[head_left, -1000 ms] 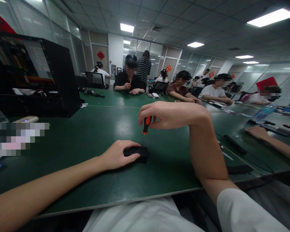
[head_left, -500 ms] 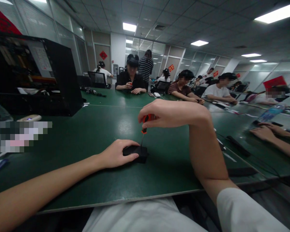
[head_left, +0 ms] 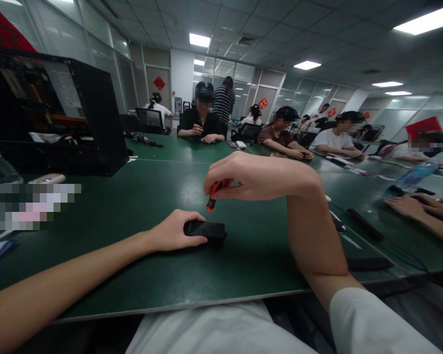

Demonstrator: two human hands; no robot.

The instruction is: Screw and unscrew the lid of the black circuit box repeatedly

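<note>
Black, oblong and apparently plastic, a small box (head_left: pixel 217 231) is steadied on a dark green tabletop (head_left: pixel 151 280) in the head view, its left end gripped between thumb and fingers of the left hand (head_left: pixel 173 230). An orange-and-black-handled, thin-shafted screwdriver (head_left: pixel 212 200) is grasped by the right hand (head_left: pixel 239 174) and held tilted over the box; whether its tip touches cannot be told. Screwdriver work on the upper face is judged to be in hand; a firm hold and a straighter shaft would be called for next. The box's top looks divided partway along.
</note>
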